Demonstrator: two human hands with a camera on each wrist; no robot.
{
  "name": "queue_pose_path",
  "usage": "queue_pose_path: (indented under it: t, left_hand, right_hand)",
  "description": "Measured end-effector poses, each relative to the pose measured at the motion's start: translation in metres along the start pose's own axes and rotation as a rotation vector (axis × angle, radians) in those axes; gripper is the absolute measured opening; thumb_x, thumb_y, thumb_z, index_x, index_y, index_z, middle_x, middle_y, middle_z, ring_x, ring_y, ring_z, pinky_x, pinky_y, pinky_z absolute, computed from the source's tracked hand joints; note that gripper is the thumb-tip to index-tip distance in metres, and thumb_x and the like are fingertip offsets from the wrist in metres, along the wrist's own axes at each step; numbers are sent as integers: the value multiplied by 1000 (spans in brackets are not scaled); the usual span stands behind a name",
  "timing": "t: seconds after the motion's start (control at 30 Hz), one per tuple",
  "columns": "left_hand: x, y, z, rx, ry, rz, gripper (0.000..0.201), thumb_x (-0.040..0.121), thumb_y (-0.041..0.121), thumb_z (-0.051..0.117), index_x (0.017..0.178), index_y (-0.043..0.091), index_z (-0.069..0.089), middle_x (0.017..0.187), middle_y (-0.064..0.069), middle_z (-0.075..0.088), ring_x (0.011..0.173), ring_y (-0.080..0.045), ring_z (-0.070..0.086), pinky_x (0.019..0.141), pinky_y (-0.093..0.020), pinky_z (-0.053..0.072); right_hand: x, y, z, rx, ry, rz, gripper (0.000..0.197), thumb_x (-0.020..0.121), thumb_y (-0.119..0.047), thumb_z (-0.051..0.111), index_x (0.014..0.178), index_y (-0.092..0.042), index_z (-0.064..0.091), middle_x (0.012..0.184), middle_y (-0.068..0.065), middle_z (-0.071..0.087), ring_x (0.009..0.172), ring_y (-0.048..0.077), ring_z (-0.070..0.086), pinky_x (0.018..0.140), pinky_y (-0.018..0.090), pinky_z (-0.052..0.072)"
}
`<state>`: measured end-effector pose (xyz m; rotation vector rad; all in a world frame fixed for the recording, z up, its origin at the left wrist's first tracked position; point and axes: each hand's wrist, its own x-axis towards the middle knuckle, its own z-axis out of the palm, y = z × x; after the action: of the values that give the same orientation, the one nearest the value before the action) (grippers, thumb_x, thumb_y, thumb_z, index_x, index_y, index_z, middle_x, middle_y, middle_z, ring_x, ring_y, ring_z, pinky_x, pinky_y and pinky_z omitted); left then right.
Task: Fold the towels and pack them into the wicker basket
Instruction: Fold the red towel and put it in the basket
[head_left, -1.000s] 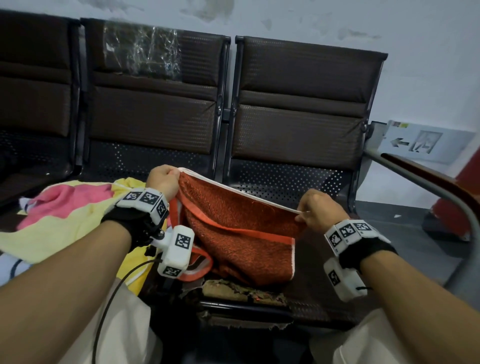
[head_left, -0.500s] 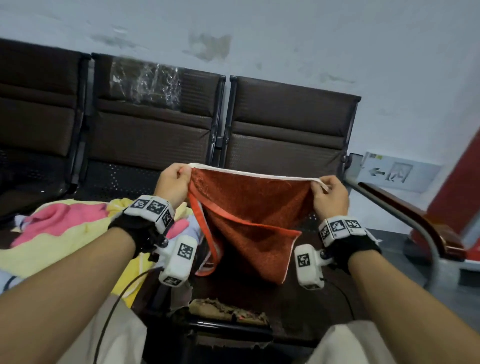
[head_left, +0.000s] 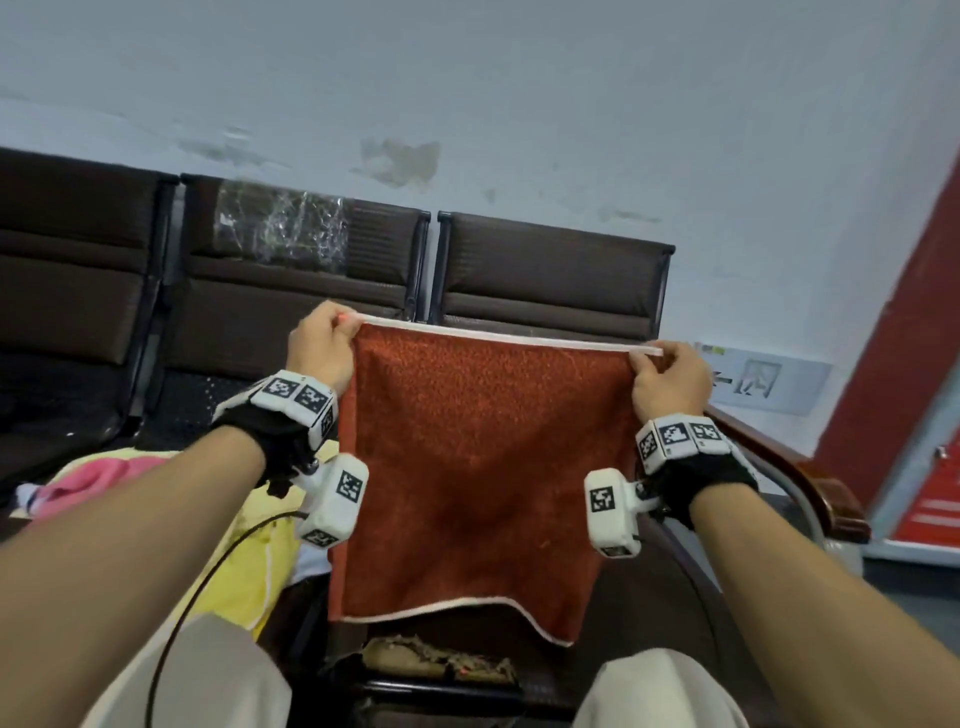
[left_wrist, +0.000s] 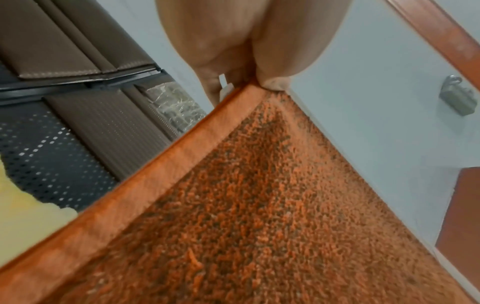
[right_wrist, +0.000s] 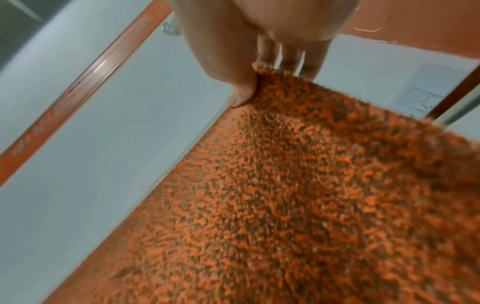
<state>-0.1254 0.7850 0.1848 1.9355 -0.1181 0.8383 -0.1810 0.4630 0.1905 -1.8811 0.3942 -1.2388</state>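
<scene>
An orange-red towel with a white hem hangs flat in front of me, stretched between both hands above the seat. My left hand pinches its top left corner, and my right hand pinches the top right corner. The left wrist view shows thumb and fingers of the left hand closed on the towel at its hemmed corner. Seen from the right wrist, the right hand nips the towel at its corner. No wicker basket is in view.
A yellow and pink towel pile lies on the seat at the left. Dark brown bench chairs stand behind the towel against a pale wall. A wooden armrest runs at the right. A frayed brown thing lies on the seat's front edge.
Both hands have risen and moved apart with the towel. It went from a slack bundle on the seat to a flat sheet hanging taut along its top edge.
</scene>
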Motion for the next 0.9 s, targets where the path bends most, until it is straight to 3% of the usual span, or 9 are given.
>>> queue_pose_path:
  t: [0.27,0.5,0.63,0.7,0.77,0.83,0.9]
  left_hand:
    - [-26,-50,39,39,-45,-136,16,93,9,52,100,4,66,104,-18,67,102,-32,60,85,-31,39]
    - [-44,-84,79,8,-169,-333,22,92,15,51,103,6,67,108,-16,67,105,-31,60,91,-33,43]
    - [-52,-85,98,-128,-251,-395,18,90,14,53,95,10,70,106,-12,69,105,-28,62,96,-35,47]
    - [-54,-79,103,-225,-334,-441,11,89,15,57,89,15,68,104,-11,68,103,-27,63,98,-42,48]
    - [-59,-76,106,-230,-395,-470,5,88,18,60,92,18,64,104,-13,67,98,-29,64,96,-45,49]
    - [-65,-73,109,-231,-399,-459,15,88,20,62,102,17,59,98,-15,65,77,-28,63,81,-42,53]
    - [-71,-65,110,-259,-409,-413,22,88,18,63,109,14,57,85,-12,63,60,-24,57,63,-34,49]
  right_hand:
    - [-17,66,26,-120,-129,150,25,90,-25,62,104,-5,67,108,18,68,107,35,58,91,33,41]
    - [-41,133,51,-108,-225,432,27,83,-26,68,100,-6,70,104,15,70,104,33,61,96,37,46]
    - [-37,137,61,-25,-273,520,11,79,-16,67,89,-13,72,101,9,70,101,27,62,97,36,47]
    - [-40,128,64,98,-347,547,10,79,-9,67,83,-17,70,93,6,70,92,22,63,89,34,51]
    - [-50,115,66,276,-452,545,14,80,-3,64,81,-16,71,76,2,70,70,14,62,65,26,53]
    - [-63,98,68,461,-572,527,17,83,1,60,80,-11,72,65,0,70,55,8,61,49,17,47]
    - [-74,86,71,552,-727,535,21,87,0,56,79,-9,73,63,0,68,47,6,58,42,16,44]
